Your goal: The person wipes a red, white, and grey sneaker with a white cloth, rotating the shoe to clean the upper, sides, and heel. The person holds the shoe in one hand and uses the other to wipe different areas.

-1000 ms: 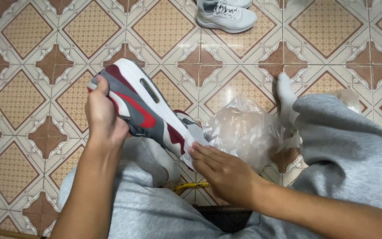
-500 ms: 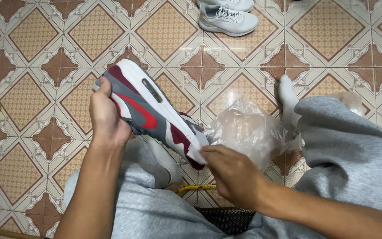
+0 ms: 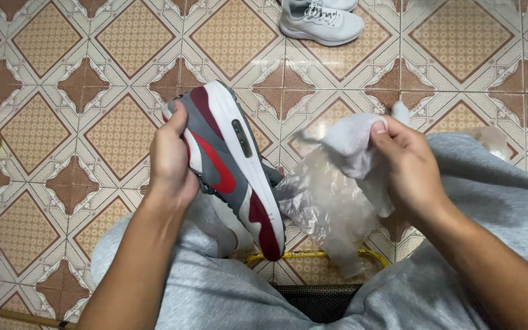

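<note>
Head view looks straight down onto a patterned brown and cream tiled floor [image 3: 80, 73], with the person's grey-trousered knees [image 3: 496, 208] at the bottom; the left hand [image 3: 171, 160] grips a grey, dark red and white sneaker [image 3: 234, 168] at its toe end, fingers wrapped over the upper and thumb on the near side, so the shoe lies on its side with the white sole turned to the right and the heel pointing down toward the lap; the right hand [image 3: 412, 166] is closed on a white cloth [image 3: 354, 146], pinching it between thumb and fingertips, and the cloth hangs bunched to the left of the knuckles; a crumpled clear plastic bag [image 3: 328, 208] lies between the sneaker and the right hand, its edge just beside the shoe's heel; half a second ago the right hand lay low near the heel of the sneaker with no cloth visible in it, and now it is raised to the right, well apart from the shoe, with the cloth in its grasp; the sneaker has stayed in the left hand at nearly the same slant; a white sneaker [image 3: 322, 21] sits on the tiles at the top edge; a yellow bar [image 3: 313, 256] shows between the knees above a black mesh surface [image 3: 319, 299].
</note>
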